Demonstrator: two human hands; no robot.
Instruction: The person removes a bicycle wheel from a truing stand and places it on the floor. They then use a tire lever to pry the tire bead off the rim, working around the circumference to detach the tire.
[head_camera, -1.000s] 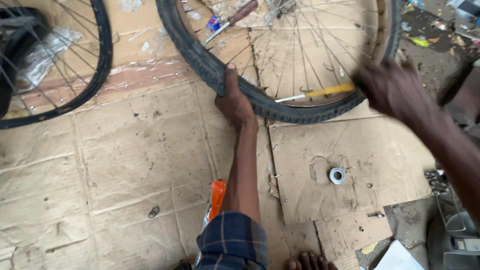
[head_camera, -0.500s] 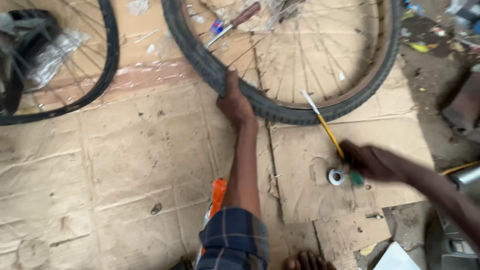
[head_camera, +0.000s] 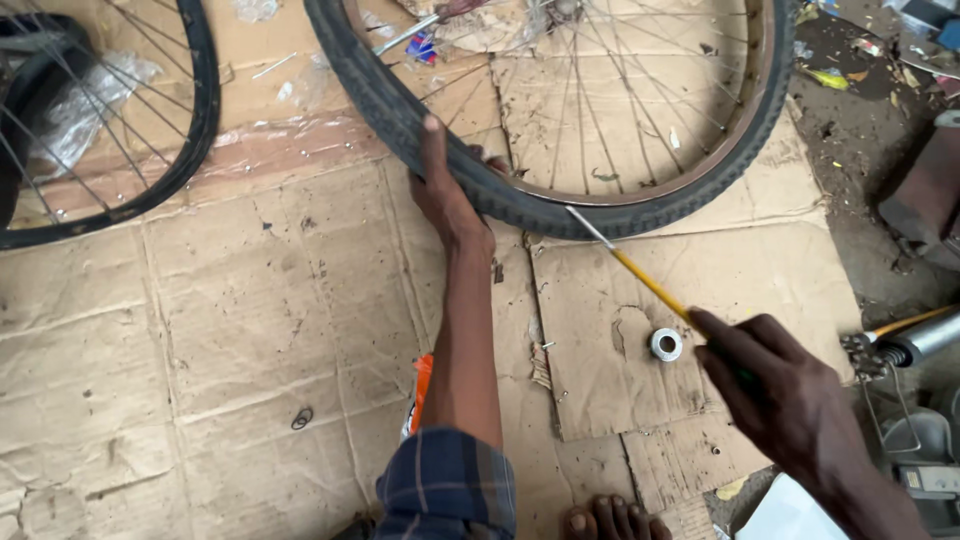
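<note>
A bicycle wheel (head_camera: 560, 205) with a black tyre and thin spokes lies flat on cardboard at the top centre. My left hand (head_camera: 445, 185) grips the near edge of its tyre. My right hand (head_camera: 775, 390), at the lower right, holds a screwdriver (head_camera: 640, 275) with a yellow shaft. Its metal tip points up-left and reaches the tyre's near edge. A small silver ring-shaped metal part (head_camera: 666, 344) sits on the cardboard just left of my right hand.
A second wheel (head_camera: 195, 130) lies at the top left. Worn cardboard sheets (head_camera: 220, 330) cover the floor. An orange object (head_camera: 420, 390) shows beside my left forearm. A pump-like metal tool (head_camera: 915, 340) lies at the right edge. Toes (head_camera: 610, 520) show at the bottom.
My right hand went from the tyre's right side down to the silver part, picked up the screwdriver, and now holds it with the tip at the tyre. My left hand stayed on the tyre.
</note>
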